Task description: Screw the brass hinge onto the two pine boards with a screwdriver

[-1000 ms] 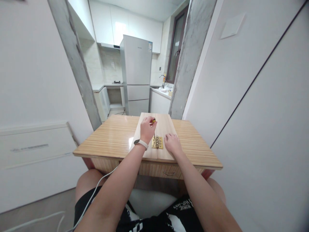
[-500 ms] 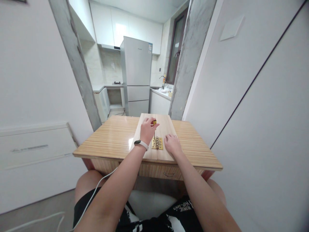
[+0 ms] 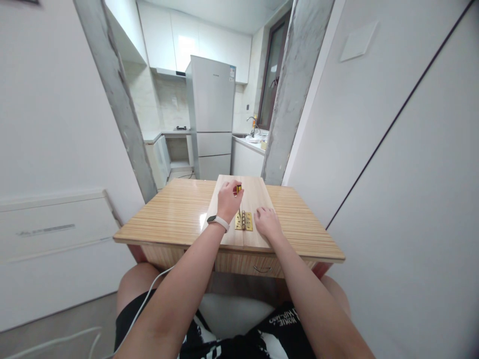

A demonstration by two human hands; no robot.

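Observation:
My left hand (image 3: 229, 197) is closed around the yellow-and-black handle of a screwdriver (image 3: 238, 189). The screwdriver stands nearly upright, its shaft running down to the left leaf of a brass hinge (image 3: 244, 221). That hinge lies opened flat across the seam between two pale wooden boards (image 3: 254, 192). Just right of the hinge, my right hand (image 3: 266, 221) rests on the right board with its fingers loosely curled; what lies under them, if anything, is hidden. Whether the screwdriver's tip sits in a screw is too small to tell.
The boards lie on a striped wooden table (image 3: 168, 214) with a drawer handle (image 3: 262, 269) at its front. A white cable (image 3: 149, 291) crosses by my left leg. Beyond the table stand a grey fridge (image 3: 213, 94) and a sink counter (image 3: 250, 144). White walls flank both sides.
My left hand's fingers and thumb have shifted around the screwdriver handle, which appears turned slightly. My right hand stays where it was on the board.

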